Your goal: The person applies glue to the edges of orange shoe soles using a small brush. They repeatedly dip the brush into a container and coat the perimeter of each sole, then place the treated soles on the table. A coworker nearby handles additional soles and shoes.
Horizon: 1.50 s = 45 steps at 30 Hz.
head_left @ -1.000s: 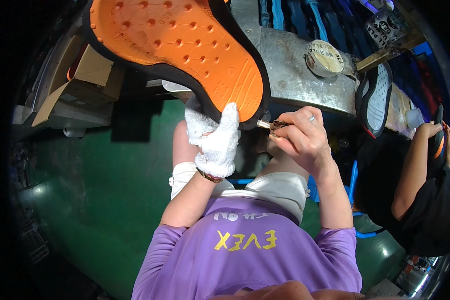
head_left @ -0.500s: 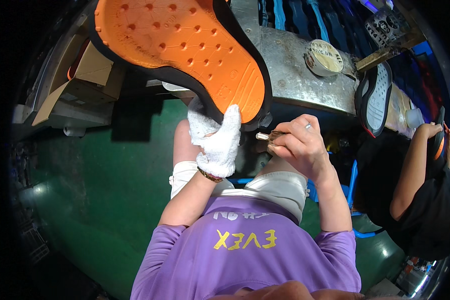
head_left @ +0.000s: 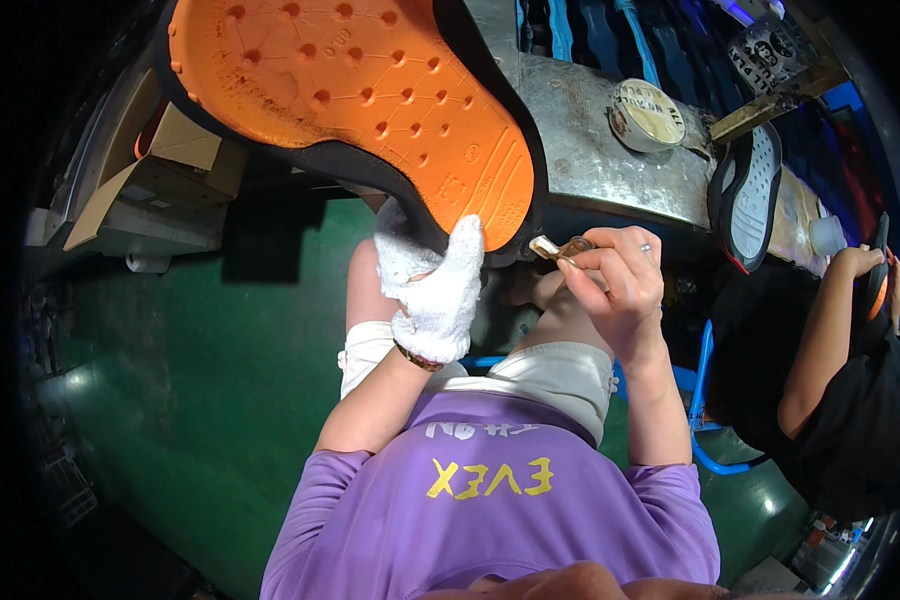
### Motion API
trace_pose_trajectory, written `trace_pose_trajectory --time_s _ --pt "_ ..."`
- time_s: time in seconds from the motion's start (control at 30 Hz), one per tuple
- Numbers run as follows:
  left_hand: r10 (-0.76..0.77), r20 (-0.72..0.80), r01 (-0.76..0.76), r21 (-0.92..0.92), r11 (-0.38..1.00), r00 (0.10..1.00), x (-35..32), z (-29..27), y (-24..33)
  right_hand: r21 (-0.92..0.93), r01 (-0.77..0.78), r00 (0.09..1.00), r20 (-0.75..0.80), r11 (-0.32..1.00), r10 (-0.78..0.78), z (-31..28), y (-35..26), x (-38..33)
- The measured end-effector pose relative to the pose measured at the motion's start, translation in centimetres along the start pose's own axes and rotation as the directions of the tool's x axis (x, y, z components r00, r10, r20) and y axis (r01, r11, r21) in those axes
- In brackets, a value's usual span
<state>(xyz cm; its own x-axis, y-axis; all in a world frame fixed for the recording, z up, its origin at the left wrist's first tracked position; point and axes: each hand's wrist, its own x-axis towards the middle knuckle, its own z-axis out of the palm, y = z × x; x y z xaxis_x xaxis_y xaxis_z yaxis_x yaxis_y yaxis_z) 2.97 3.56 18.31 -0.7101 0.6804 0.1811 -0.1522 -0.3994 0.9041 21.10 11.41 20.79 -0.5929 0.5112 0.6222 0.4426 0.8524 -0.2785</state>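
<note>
Orange sole: a big shoe sole with an orange tread and black rim fills the 11-to-12 o'clock part of the view, tread side up; round studs and fine ridges cover it.
Left hand: the left hand, in a white knit glove, is closed around the sole's lower black edge near centre, thumb up against the rim.
Right hand: the right hand, bare, pinches a small brush between thumb and fingers; its pale tip touches the sole's edge at about 1 o'clock from the glove.
Progress: judging by this, edge work is under way at the heel end; no coating shows clearly, so how much rim is done cannot be told.
Bench: a dull metal bench at 1 o'clock carries a round tin; a white-and-black sole leans at 2 o'clock.
Neighbour: another person's arm at 3 o'clock.
</note>
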Motion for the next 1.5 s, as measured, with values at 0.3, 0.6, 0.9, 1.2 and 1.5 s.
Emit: trace_pose_trajectory --time_s 0.3,0.6,0.9,1.2,1.5 --pt "0.036 -0.049 -0.035 0.009 0.999 0.998 -0.2 0.0 -0.8 -0.037 -0.042 0.996 -0.077 0.998 0.039 -0.1 0.6 0.1" --pt "-0.013 -0.005 0.013 0.005 1.0 1.0 0.0 0.3 -0.2 -0.033 -0.007 0.998 -0.058 0.999 0.005 0.0 0.3 0.1" --pt "0.015 -0.027 -0.016 -0.017 1.0 1.0 -0.4 0.2 -0.5 -0.036 -0.062 0.994 -0.088 0.997 0.059 -0.3 0.0 0.0" --pt "-0.011 0.029 0.01 0.058 0.998 1.0 -0.4 -0.1 0.1 -0.116 -0.001 1.0 0.004 0.993 0.001 -0.3 -1.3 0.3" --pt "-0.055 0.005 0.055 -0.006 0.998 0.998 -0.3 0.0 0.3 -0.011 0.065 0.995 0.073 0.998 -0.064 -0.6 -1.4 0.1"
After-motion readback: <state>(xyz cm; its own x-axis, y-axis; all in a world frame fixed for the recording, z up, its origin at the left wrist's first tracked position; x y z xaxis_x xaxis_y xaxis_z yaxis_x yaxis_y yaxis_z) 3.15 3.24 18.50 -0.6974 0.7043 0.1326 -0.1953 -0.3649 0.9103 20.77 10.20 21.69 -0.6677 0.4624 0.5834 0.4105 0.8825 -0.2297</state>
